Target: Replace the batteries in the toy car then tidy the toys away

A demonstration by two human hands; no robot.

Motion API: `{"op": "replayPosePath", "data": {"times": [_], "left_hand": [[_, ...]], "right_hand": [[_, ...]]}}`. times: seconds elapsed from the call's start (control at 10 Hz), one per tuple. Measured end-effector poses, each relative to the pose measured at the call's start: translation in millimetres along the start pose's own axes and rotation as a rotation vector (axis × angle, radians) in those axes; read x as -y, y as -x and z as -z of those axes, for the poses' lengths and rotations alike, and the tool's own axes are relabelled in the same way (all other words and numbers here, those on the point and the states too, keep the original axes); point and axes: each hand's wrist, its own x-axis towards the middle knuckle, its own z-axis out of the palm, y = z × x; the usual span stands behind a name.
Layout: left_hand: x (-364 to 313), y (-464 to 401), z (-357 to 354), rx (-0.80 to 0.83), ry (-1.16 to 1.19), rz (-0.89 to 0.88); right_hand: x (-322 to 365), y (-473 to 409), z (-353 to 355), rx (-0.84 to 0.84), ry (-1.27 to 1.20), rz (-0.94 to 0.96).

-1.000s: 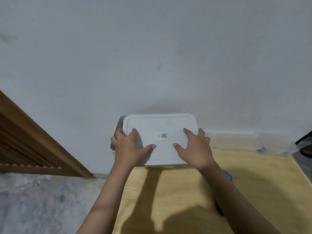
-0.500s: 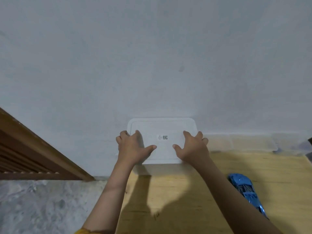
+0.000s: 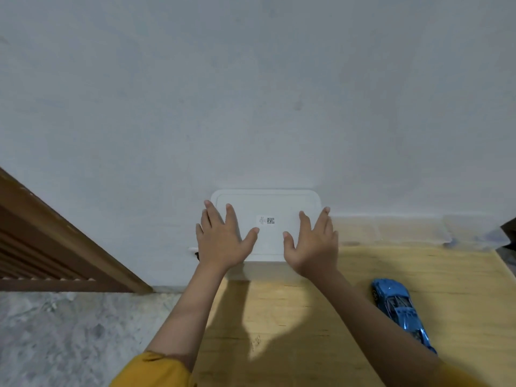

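A white lidded box (image 3: pixel 268 203) with a small QR label sits at the far edge of the wooden table (image 3: pixel 349 317), against the wall. My left hand (image 3: pixel 222 237) lies over the left part of its lid with fingers spread and straight. Over the right part is my right hand (image 3: pixel 312 241), its fingers also straight and spread. A shiny blue toy car (image 3: pixel 396 304) lies on the table to the right of my right forearm, partly hidden by it.
A pale wall (image 3: pixel 251 93) rises directly behind the box. A brown slatted wooden frame (image 3: pixel 55 247) stands at the left, above a grey speckled floor (image 3: pixel 69 336). A dark object (image 3: pixel 509 233) shows at the right edge.
Both hands have straightened their fingers on the lid, where before they were curled over it. The box has settled further from me against the wall, and the blue car has come into view.
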Motion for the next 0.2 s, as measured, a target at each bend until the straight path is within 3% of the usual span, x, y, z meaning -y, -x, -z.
{"op": "replayPosePath", "data": {"times": [0.1, 0.2], "left_hand": [[4, -3, 9, 0.033, 0.16, -0.016], [18, 4, 31, -0.074, 0.512, 0.097]], "right_hand": [[-4, 1, 9, -0.036, -0.262, -0.008], [-14, 5, 53, -0.223, -0.767, -0.143]]}}
